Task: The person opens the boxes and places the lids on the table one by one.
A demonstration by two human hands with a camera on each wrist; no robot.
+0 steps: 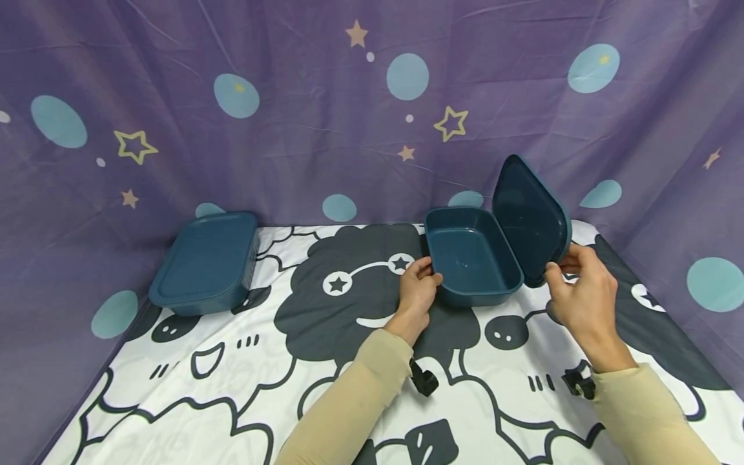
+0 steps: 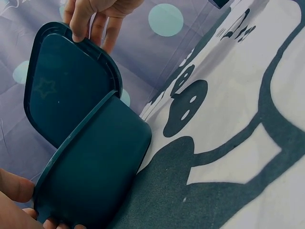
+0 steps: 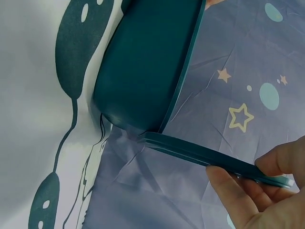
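Observation:
A dark teal plastic container stands uncovered on the cloth, with nothing visible inside. My left hand grips its left side; in the left wrist view the thumb is at the rim and fingertips show lower on the wall. The matching lid is tilted up steeply along the container's right side, its recessed inner face turned toward the container. My right hand pinches the lid's outer edge. Seen from the right wrist, the thumb and fingers lie on either side of the thin lid.
A second teal container with its lid on sits at the back left of the table. The table is covered by a white cloth with dark cartoon prints. Behind hangs a purple curtain with stars and dots.

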